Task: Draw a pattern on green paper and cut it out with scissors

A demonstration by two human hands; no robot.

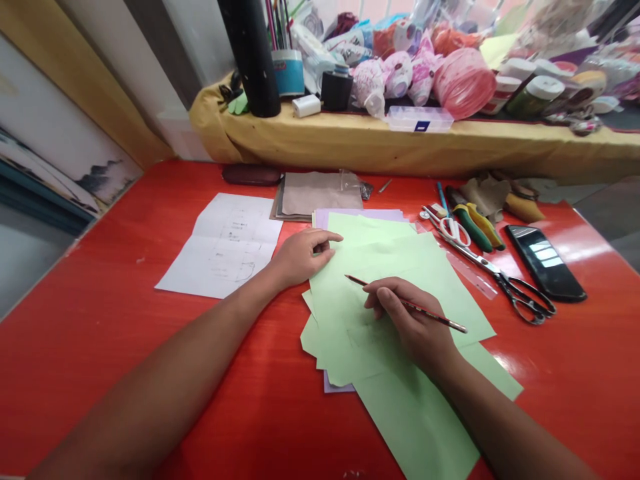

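My right hand (410, 313) grips a dark pencil with red stripes (435, 315), its point aimed left just over the light green paper (370, 267). Faint pencil lines show on that sheet near the hand. At the paper's left edge rests my left hand (307, 253), index finger stretched out and thumb apart, with nothing held. Several green sheets overlap in a loose stack, and lilac paper (360, 215) peeks out behind them. Left of my left hand lies a creased white sheet (225, 247) with a drawn diagram.
On the red table (115, 300), scissors (493, 267), pliers (475, 223), a clear ruler (470, 273) and a phone (545, 261) lie to the right. Brown sheets (323, 192) and a maroon case (251, 175) lie behind. A cloth-covered ledge (320, 143) holds jars and bags.
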